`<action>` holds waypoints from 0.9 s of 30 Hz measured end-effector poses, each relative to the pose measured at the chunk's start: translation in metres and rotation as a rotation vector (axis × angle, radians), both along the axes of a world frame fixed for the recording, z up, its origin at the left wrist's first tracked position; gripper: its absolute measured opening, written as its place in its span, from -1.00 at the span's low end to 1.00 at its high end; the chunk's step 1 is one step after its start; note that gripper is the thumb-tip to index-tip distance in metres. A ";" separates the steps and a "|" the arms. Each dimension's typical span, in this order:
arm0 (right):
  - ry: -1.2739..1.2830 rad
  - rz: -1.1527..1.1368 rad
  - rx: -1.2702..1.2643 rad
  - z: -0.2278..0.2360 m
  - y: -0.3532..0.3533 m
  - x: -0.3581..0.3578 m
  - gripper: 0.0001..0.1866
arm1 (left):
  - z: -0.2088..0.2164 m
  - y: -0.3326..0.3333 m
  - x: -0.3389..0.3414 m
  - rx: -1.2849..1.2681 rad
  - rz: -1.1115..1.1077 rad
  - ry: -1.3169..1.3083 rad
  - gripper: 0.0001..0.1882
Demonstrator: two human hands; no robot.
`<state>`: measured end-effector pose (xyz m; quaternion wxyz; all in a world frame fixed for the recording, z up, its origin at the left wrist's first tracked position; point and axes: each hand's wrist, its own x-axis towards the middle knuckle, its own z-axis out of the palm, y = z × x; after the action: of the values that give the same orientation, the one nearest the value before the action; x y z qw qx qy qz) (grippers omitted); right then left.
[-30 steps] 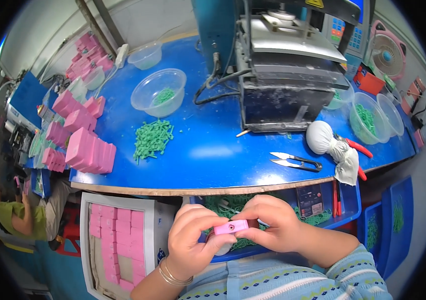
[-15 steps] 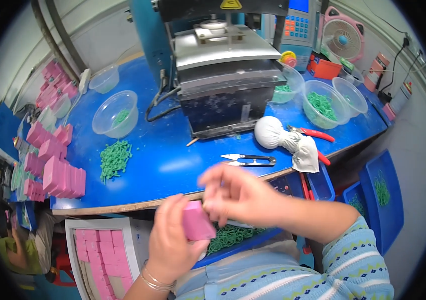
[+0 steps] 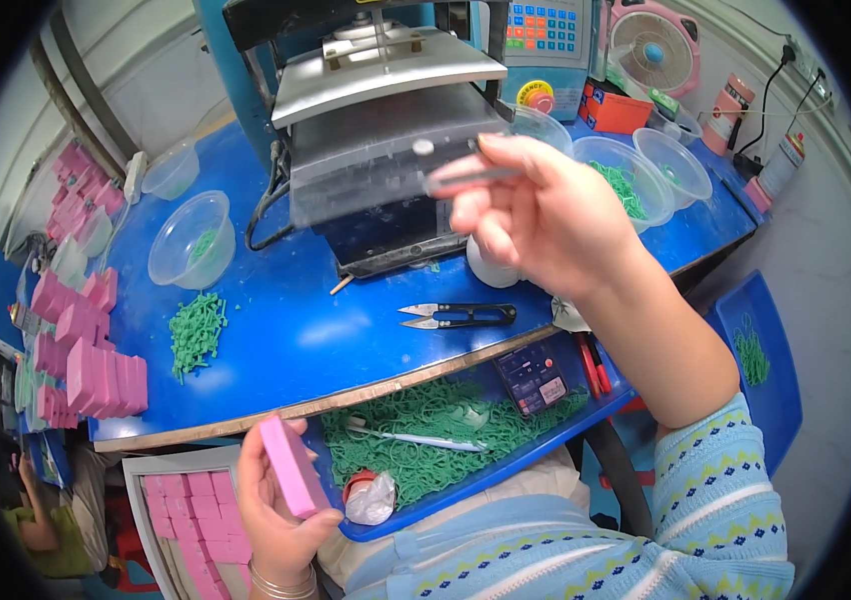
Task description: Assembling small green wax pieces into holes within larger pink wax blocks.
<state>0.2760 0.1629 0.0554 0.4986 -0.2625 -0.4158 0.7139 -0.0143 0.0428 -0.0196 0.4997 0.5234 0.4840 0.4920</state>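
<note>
My left hand (image 3: 271, 515) is closed around a pink block (image 3: 293, 468), held upright above the lower left end of a blue tray (image 3: 506, 466). The tray holds a heap of green rubbery strands (image 3: 406, 465). My right hand (image 3: 556, 215) is raised in front of the press (image 3: 376, 165). Between its thumb and fingers lies a thin grey strip (image 3: 481, 180), smeared by motion, whose kind I cannot make out. Below that hand, black-handled thread snips (image 3: 458, 316) rest on the blue table. My right forearm and hand partly hide the white cloth bundle (image 3: 491, 268).
Stacked pink blocks (image 3: 106, 380) and a pile of small green pieces (image 3: 198, 335) occupy the table's left. Clear bowls (image 3: 191, 240) stand on both sides of the press. Pink blocks fill a white-framed box (image 3: 136, 470) below. Another person (image 3: 41, 525) sits far left.
My right hand has left the pink block and risen toward the press. My left hand has moved left and down with the block, uncovering the tray. The view has shifted right.
</note>
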 end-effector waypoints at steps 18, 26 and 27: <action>0.045 0.810 -0.370 -0.070 -0.094 -0.045 -0.33 | 0.049 0.060 0.012 0.317 -0.310 0.808 -0.17; 0.212 0.855 -0.476 -0.090 -0.105 -0.048 -0.26 | 0.024 0.097 0.017 0.369 -0.039 0.956 -0.22; 0.285 0.858 -0.494 -0.092 -0.106 -0.048 -0.26 | 0.022 0.099 0.016 0.472 0.061 1.016 -0.24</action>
<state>0.2278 0.0568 -0.0363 0.1356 -0.0782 -0.2331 0.9598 0.0019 0.1421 0.0026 0.0585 0.7782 0.5555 0.2871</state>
